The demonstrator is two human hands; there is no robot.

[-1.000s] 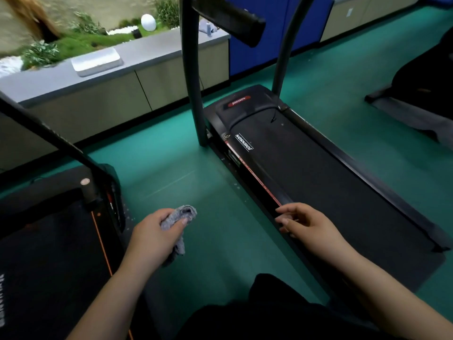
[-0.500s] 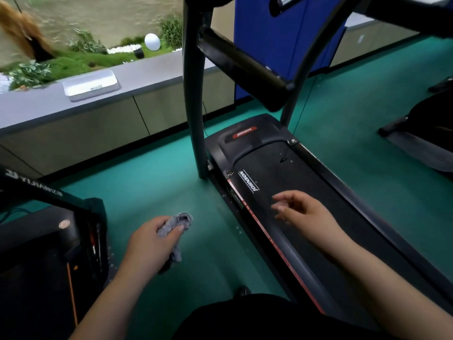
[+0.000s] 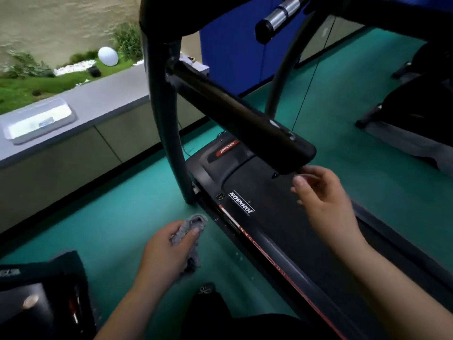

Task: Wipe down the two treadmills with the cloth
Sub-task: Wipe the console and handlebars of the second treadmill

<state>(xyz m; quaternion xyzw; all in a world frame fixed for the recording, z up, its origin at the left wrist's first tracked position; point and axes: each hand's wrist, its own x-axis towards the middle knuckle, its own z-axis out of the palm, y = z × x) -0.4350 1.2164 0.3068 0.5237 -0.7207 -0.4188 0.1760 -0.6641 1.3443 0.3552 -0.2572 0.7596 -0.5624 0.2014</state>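
Grey crumpled cloth (image 3: 193, 224) in left hand (image 3: 166, 251)

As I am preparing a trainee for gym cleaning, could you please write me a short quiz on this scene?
1. Which hand grips the cloth?
2. True or false: the right hand reaches over the treadmill marked JOHNSON.
3. The white tray sits on: A the counter, B a chair, C a shelf.

Key:
1. The left hand.
2. True.
3. A.
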